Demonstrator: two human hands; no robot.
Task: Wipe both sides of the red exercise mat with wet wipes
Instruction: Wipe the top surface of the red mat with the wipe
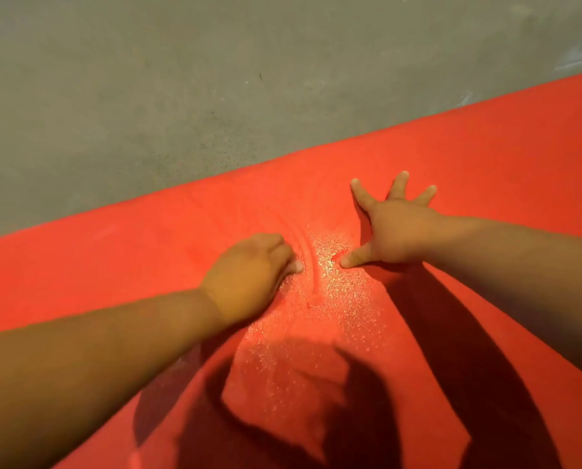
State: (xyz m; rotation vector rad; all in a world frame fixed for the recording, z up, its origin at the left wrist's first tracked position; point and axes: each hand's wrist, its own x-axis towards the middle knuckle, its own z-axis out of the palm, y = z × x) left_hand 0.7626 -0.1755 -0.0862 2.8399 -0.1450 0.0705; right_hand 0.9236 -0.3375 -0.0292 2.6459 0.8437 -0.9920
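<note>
From the head camera, the red exercise mat (pixel 485 157) lies flat on a grey concrete floor (pixel 147 79). The left hand (pixel 249 272) presses down with its fingers curled round a white wet wipe (pixel 297 266). The right hand (pixel 397 228) rests flat on the mat, fingers spread and holding nothing. A glistening wet patch (pixel 337 289) lies between the hands.

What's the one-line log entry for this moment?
left hand: grips wipe on mat | right hand: flat, fingers splayed on mat | wet patch: between hands
</note>
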